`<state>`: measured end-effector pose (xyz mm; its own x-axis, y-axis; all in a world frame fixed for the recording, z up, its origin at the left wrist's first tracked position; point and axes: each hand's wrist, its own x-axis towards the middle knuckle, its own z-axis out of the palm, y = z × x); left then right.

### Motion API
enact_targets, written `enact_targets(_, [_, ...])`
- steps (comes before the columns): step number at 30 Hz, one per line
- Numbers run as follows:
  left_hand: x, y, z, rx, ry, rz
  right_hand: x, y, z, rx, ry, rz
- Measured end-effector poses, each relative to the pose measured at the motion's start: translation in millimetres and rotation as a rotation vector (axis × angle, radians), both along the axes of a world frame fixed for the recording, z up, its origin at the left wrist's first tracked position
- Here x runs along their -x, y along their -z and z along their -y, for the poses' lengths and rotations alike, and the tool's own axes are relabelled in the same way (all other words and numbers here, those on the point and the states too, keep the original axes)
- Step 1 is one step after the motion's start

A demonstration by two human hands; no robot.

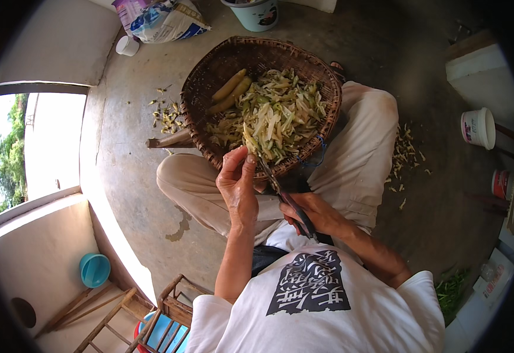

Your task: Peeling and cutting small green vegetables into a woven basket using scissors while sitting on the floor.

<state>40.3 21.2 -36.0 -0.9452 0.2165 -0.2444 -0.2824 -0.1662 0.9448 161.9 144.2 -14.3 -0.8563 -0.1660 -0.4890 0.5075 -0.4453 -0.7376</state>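
Note:
A round woven bamboo basket (pixel 213 66) sits before my crossed legs, heaped with pale green and yellow cut pepper strips (pixel 279 108). Two whole yellow-green peppers (pixel 229 86) lie at its left side, one partly behind the other. At the basket's near rim, my left hand (pixel 239 189) pinches a pale pepper piece (pixel 249 137) between thumb and fingers. My right hand (pixel 316 212) grips dark-handled scissors (pixel 290 198) from the right. Their blades point up toward the pinched piece, close to my left fingertips. Whether the blades touch it is hard to see.
Pepper stem scraps (pixel 167 117) litter the concrete floor on the left, more scraps (pixel 405 154) on the right. A wooden piece (pixel 168 140) juts from under the basket. Beyond stand a light blue bucket (pixel 252 17) and plastic sacks (pixel 168 22). A white tub (pixel 478 128) is at right.

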Motion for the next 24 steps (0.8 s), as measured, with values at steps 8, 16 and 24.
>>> enact_targets(8, [2,7,2,0.040,-0.038,-0.025,-4,1,11,-0.213,0.049,0.042])
enact_targets(16, [-2,-9,-5,-0.085,0.008,0.189,5,9,7,-0.254,0.111,0.043])
enact_targets(24, [2,0,5,-0.009,0.036,0.040,6,0,3,-0.223,0.170,0.086])
